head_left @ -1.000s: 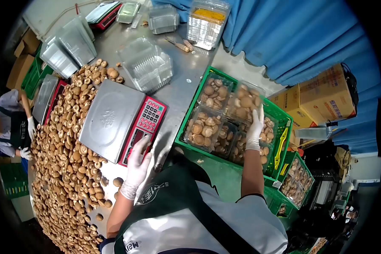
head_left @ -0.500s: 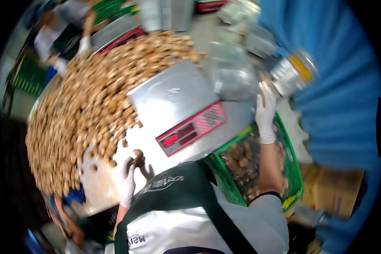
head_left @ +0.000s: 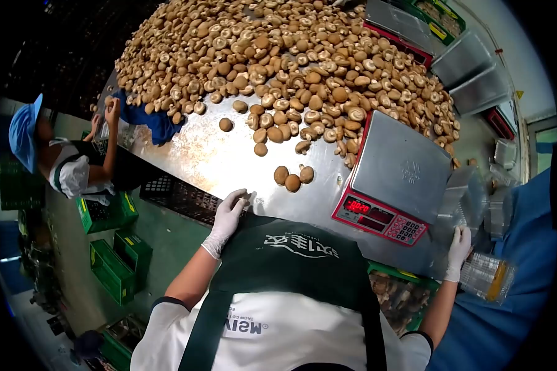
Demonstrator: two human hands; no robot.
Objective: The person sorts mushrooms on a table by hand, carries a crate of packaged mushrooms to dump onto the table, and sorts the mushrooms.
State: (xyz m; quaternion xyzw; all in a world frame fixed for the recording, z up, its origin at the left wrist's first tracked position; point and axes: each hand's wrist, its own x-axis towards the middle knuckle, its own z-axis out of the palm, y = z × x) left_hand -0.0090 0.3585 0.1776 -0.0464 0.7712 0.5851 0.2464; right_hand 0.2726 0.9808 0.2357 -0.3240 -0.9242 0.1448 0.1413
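Right hand at the clear plastic boxes, left hand by the table.
In the head view, the boxes sit beside the scale, long axis running roughly away from the person, near end at the right fingertips; whether these pinch it, I cannot tell. The left fingers, loosely parted, point inward along the table's near edge, apart from three mushrooms.
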